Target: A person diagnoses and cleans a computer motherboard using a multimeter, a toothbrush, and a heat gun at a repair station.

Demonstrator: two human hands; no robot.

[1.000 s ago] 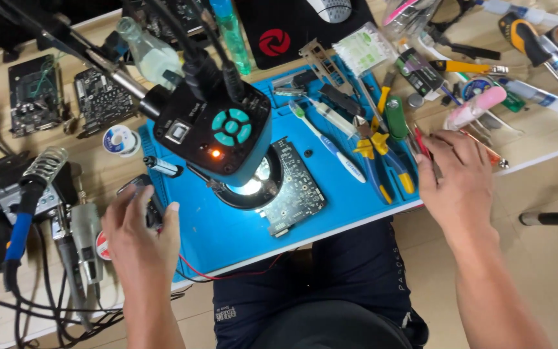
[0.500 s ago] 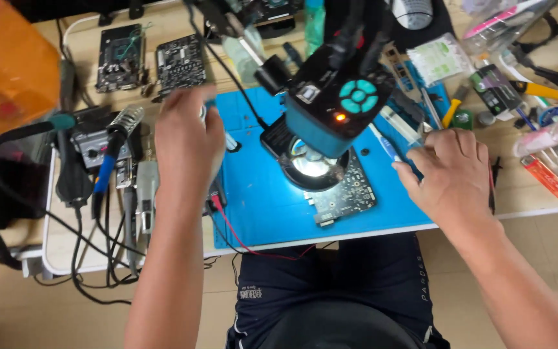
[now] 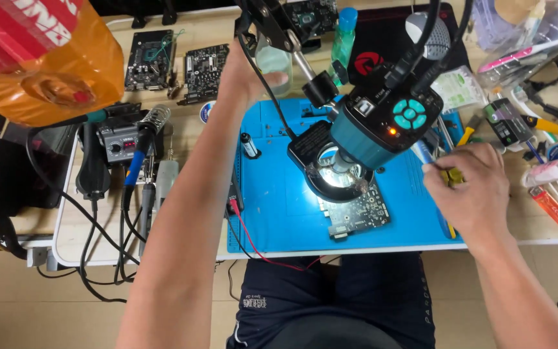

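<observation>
On blue mat point(image 3: 279, 213), circuit board point(image 3: 356, 216), perhaps cluttered desk point(image 3: 192, 148)

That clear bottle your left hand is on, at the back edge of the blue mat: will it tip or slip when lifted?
The clear bottle stands upright and looks tall and narrow, so a sideways push would probably tip it. Its smooth, see-through wall may be slippery. The left hand wraps it, so a straight lift seems safer. How full it is cannot be told.

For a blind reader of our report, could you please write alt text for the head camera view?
Seen from above, a person's left hand reaches to a clear bottle at the back of a blue mat, while the right hand holds a yellow-handled tool. A teal microscope with a lit ring stands over a circuit board; soldering tools lie to the left.
</observation>
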